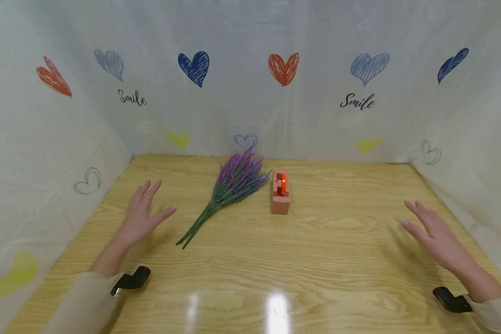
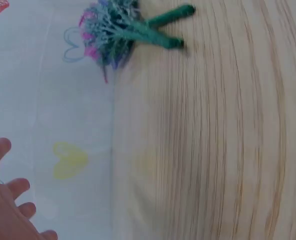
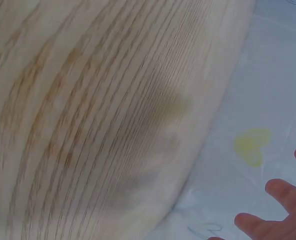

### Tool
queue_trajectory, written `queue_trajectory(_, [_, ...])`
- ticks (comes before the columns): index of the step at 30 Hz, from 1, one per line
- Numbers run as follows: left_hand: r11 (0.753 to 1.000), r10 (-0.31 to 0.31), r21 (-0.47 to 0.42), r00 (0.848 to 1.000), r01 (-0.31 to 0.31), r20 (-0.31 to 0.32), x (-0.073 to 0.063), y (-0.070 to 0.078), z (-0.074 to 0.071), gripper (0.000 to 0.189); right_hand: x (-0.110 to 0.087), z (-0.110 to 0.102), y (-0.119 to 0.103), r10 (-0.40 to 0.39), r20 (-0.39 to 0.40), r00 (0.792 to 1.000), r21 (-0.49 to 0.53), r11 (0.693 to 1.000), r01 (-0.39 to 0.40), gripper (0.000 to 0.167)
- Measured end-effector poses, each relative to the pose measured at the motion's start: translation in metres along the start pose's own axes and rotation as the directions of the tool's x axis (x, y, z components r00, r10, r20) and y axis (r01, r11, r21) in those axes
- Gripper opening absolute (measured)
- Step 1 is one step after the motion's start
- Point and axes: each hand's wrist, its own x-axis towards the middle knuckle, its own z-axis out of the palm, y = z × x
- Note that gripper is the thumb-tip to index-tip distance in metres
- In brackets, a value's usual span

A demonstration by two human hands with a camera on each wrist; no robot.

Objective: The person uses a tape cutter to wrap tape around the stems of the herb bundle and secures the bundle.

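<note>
A bunch of artificial lavender (image 1: 235, 182) with purple tips and green stems lies slantwise on the wooden table (image 1: 334, 260), its stem ends toward the left hand. Just right of its flowers stands a pink tape dispenser (image 1: 280, 204) with an orange-red roll of tape (image 1: 283, 184). My left hand (image 1: 139, 218) hovers over the table's left side, fingers spread, apart from the stems. In the left wrist view the green stems (image 2: 153, 36) show near the top. Over the right side hovers my right hand (image 1: 438, 241), its fingers extended and holding nothing.
White curtains (image 1: 238, 106) printed with hearts and the word "Smile" enclose the table at the back and both sides. A black wrist mount (image 1: 131, 280) sits on the left sleeve, another black mount (image 1: 452, 300) on the right. Light glares off the table's front.
</note>
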Motion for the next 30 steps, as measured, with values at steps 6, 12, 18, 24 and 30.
queue_trajectory(6, [0.983,0.023,-0.181,0.999,-0.029,-0.032,0.006,0.007,0.01,0.08,0.005,0.009,-0.013,0.002,0.029,1.0,0.083,0.997,-0.005,0.06])
queue_trajectory(12, [0.943,0.066,-0.324,0.997,-0.074,-0.035,0.014,0.02,0.021,0.078,0.007,0.014,-0.025,0.004,0.03,1.0,0.11,0.994,-0.007,0.062])
queue_trajectory(18, [0.932,0.06,-0.356,0.997,-0.07,-0.039,0.015,0.033,0.029,0.075,0.014,0.018,-0.035,0.003,0.037,0.999,0.117,0.993,-0.007,0.063])
queue_trajectory(24, [0.91,0.088,-0.401,0.994,-0.104,-0.059,0.021,0.029,0.041,0.072,0.017,0.022,-0.042,0.005,0.029,1.0,0.12,0.993,-0.009,0.064])
queue_trajectory(30, [0.891,0.097,-0.438,0.993,-0.114,-0.063,0.025,0.035,0.048,0.068,0.022,0.027,-0.046,-0.007,0.012,1.0,0.128,0.992,0.006,0.062])
